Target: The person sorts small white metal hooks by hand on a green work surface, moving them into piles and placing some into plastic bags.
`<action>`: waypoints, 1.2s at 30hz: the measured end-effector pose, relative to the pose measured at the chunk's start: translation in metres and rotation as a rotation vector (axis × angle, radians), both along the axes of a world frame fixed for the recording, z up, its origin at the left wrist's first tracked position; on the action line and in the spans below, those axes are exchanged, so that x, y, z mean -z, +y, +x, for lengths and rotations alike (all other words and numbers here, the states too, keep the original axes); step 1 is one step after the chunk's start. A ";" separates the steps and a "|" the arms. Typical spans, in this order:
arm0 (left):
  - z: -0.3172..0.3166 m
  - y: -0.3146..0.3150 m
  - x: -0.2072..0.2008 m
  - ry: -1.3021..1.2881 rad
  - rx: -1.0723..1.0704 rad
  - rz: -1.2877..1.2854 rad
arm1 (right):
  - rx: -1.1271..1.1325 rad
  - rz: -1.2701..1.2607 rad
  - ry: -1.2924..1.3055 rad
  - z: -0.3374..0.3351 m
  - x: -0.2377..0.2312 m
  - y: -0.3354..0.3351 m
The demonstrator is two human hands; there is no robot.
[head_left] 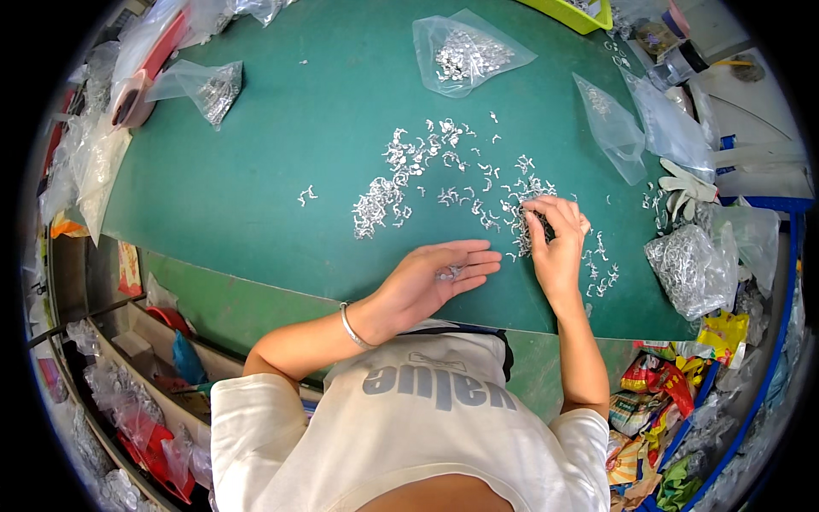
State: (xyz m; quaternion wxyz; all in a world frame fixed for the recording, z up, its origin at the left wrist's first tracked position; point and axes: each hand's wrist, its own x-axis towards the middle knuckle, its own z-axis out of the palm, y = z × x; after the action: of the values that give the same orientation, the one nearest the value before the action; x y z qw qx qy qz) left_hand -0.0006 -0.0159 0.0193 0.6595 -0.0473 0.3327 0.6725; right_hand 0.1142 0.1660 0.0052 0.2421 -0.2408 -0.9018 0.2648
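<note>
My left hand [431, 277] is palm up over the table's near edge, fingers stretched to the right, with a few small silver metal pieces [450, 272] lying in the palm. To its right, my right hand [556, 239] reaches down into a pile of small curved silver metal pieces [532, 189]. Its thumb and fingers are bent together at the pile; what sits between the fingertips is too small to make out. A larger heap of similar pieces [375, 207] lies left of centre, and loose ones [465, 196] are strewn between the two piles.
Clear bags of silver pieces lie at the back [471, 55], back left [220, 90] and right [693, 269]. A flatter bag [612, 128] and a white glove [685, 188] rest near the right edge. A yellow-green tray [573, 12] stands at the far edge; colourful packets [657, 384] fill a bin below right.
</note>
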 end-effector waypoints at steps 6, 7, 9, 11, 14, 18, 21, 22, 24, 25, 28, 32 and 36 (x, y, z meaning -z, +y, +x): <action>0.001 0.001 0.001 -0.014 0.013 -0.016 | -0.081 0.338 -0.044 -0.016 0.008 -0.004; 0.001 0.001 0.000 -0.012 0.015 -0.017 | -0.087 0.352 -0.046 -0.016 0.011 -0.003; 0.000 0.000 0.000 -0.015 0.010 -0.016 | -0.085 0.322 -0.018 -0.015 0.014 0.000; -0.002 -0.001 0.002 -0.023 0.004 -0.013 | -0.108 0.218 0.002 -0.014 0.010 -0.004; 0.000 0.001 0.006 -0.091 -0.097 -0.035 | -0.259 0.030 0.012 -0.010 -0.016 -0.022; 0.000 0.001 0.015 -0.070 -0.123 -0.038 | -0.393 -0.145 -0.025 -0.020 -0.012 -0.019; -0.002 -0.003 0.012 0.009 -0.080 -0.023 | -0.244 -0.111 0.025 -0.042 0.001 -0.002; -0.002 -0.003 0.012 0.001 -0.102 -0.007 | -0.245 -0.094 0.023 -0.048 0.001 0.000; -0.005 -0.006 0.014 -0.002 -0.141 0.025 | -0.247 -0.063 0.018 -0.060 -0.002 -0.002; -0.007 -0.007 0.017 0.004 -0.158 0.044 | -0.258 -0.011 0.005 -0.065 0.000 -0.003; -0.011 -0.008 0.010 0.061 -0.169 0.083 | -0.275 0.124 -0.010 -0.077 0.008 -0.005; -0.022 -0.007 0.010 0.171 -0.161 0.062 | -0.266 0.270 0.040 -0.082 0.018 0.001; -0.028 -0.011 -0.002 0.310 -0.156 -0.006 | -0.264 0.216 -0.039 -0.069 0.006 0.004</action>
State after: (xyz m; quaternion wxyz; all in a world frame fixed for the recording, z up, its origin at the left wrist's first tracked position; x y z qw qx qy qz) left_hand -0.0283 -0.0272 0.0209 0.5457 0.0293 0.4280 0.7198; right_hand 0.0451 0.1699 -0.0013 0.2120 -0.0981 -0.9534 0.1911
